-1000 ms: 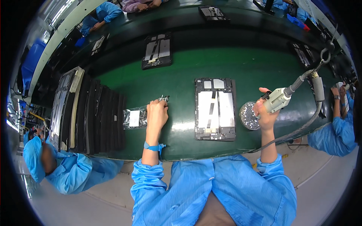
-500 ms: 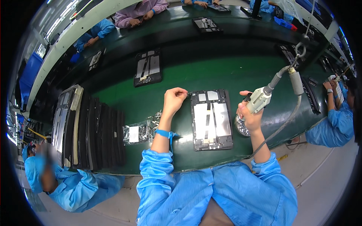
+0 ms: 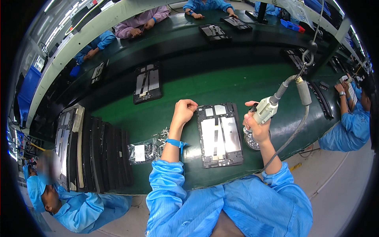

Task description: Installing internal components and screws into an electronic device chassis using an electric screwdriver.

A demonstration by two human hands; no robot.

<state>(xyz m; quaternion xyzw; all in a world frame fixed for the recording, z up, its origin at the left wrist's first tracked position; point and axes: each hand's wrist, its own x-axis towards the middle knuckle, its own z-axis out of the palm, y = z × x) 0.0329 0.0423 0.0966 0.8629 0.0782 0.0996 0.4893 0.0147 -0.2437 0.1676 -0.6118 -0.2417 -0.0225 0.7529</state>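
A tablet casing (image 3: 209,136) with silver panels and dark edges lies flat on the green bench before me. My left hand (image 3: 184,112) is at its far left corner, fingertips pinched together; whatever they hold is too small to make out. Gripped in my right hand (image 3: 258,127) is a pale electric screwdriver (image 3: 265,110), right of the casing. A grey cable runs from the tool, which is near a hanging metal hook (image 3: 308,58). Below my right hand sits a round dish (image 3: 252,143) of small metal parts, partly covered by the hand and tool.
Dark casings (image 3: 102,152) stand in a row at the left. Beside them lie a clear bag (image 3: 143,153) and loose small parts (image 3: 162,135). Another casing (image 3: 148,83) rests farther back. Co-workers sit around; a metal frame (image 3: 59,61) crosses overhead.
The whole view has tilted, so the bench and casings appear lower. My left hand stays pinched at the corner, and my right hand still holds the screwdriver beside the casing.
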